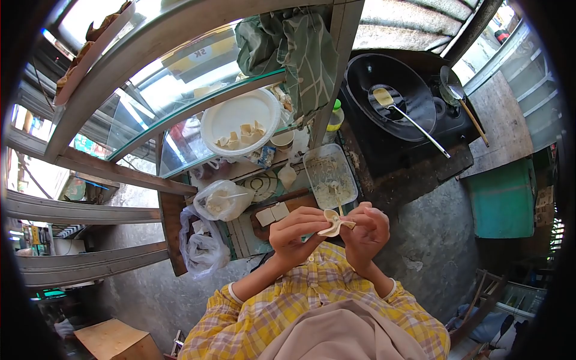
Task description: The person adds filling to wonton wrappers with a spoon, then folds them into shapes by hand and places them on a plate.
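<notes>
Between my two hands is a pale dumpling wrapper (pixel 330 223), its edges partly gathered and folded. My left hand (pixel 295 233) pinches the wrapper from the left with thumb and fingers. From the right, my right hand (pixel 365 233) is closed on the opposite edge. Just beyond them stands a clear plastic tub (pixel 351 165) of pale filling with a spoon (pixel 338 197) in it. Square wrappers (pixel 272 214) lie in two stacks on a wooden board (pixel 300 200). Several folded dumplings (pixel 241 135) sit on a round white plate (pixel 231 114) farther back.
A black wok (pixel 375 66) with a spatula (pixel 414 123) rests on the stove at the right. A strainer (pixel 459 96) lies beside it. Plastic bags (pixel 222 200) are on the left. A glass-fronted cabinet frame (pixel 198 108) and hanging cloth (pixel 309 60) stand behind.
</notes>
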Available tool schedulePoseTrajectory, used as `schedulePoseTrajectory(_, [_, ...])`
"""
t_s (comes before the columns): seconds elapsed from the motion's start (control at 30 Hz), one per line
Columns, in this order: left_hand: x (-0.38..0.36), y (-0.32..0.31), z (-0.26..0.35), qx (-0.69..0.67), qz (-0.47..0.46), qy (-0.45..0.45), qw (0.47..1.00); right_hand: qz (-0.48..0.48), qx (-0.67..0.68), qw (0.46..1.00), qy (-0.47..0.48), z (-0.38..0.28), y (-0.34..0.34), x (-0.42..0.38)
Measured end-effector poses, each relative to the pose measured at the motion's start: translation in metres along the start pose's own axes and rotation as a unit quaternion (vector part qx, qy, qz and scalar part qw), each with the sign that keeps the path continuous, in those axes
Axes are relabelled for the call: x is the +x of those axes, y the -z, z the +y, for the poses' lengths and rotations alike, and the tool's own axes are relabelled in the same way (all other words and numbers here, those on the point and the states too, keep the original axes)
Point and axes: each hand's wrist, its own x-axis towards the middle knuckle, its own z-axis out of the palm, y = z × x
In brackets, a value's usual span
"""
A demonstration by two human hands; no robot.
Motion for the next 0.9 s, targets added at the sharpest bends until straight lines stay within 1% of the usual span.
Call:
schedulePoseTrajectory(0.1, [0.000,0.003,0.000,0.010,0.007,0.002,1.000,-0.025,-0.005,1.000,-0.014,0.001,0.000,0.002])
schedulePoseTrajectory(0.2, [-0.001,0.009,-0.004,0.022,0.026,-0.001,0.999,-0.062,-0.013,0.997,-0.050,0.006,-0.002,0.005])
schedulePoseTrajectory(0.27, [-0.001,0.017,-0.010,0.029,0.042,-0.007,0.999,-0.055,0.054,0.992,-0.101,0.007,-0.012,0.014])
schedulePoseTrajectory(0.3, [-0.003,0.022,-0.013,0.023,0.058,0.014,0.998,-0.053,0.088,0.987,-0.127,0.008,-0.018,0.018])
schedulePoseTrajectory(0.4, [-0.013,0.038,-0.020,-0.003,0.113,0.080,0.990,-0.131,0.094,0.975,-0.153,0.022,-0.030,0.026])
schedulePoseTrajectory(0.47, [-0.018,0.046,-0.020,-0.029,0.158,0.126,0.979,-0.158,0.119,0.960,-0.197,0.025,-0.044,0.028])
schedulePoseTrajectory(0.5, [-0.021,0.051,-0.022,-0.036,0.175,0.132,0.975,-0.172,0.132,0.952,-0.218,0.026,-0.052,0.029])
schedulePoseTrajectory(0.6, [-0.028,0.065,-0.029,-0.060,0.224,0.138,0.963,-0.191,0.168,0.937,-0.240,0.026,-0.077,0.033])
schedulePoseTrajectory(0.7, [-0.032,0.072,-0.031,-0.085,0.272,0.128,0.950,-0.210,0.155,0.949,-0.175,0.029,-0.098,0.032])
schedulePoseTrajectory(0.77, [-0.033,0.074,-0.031,-0.107,0.298,0.129,0.940,-0.216,0.143,0.954,-0.148,0.029,-0.107,0.029])
schedulePoseTrajectory(0.9, [-0.033,0.071,-0.027,-0.112,0.309,0.147,0.933,-0.213,0.085,0.970,-0.085,0.040,-0.110,0.022])
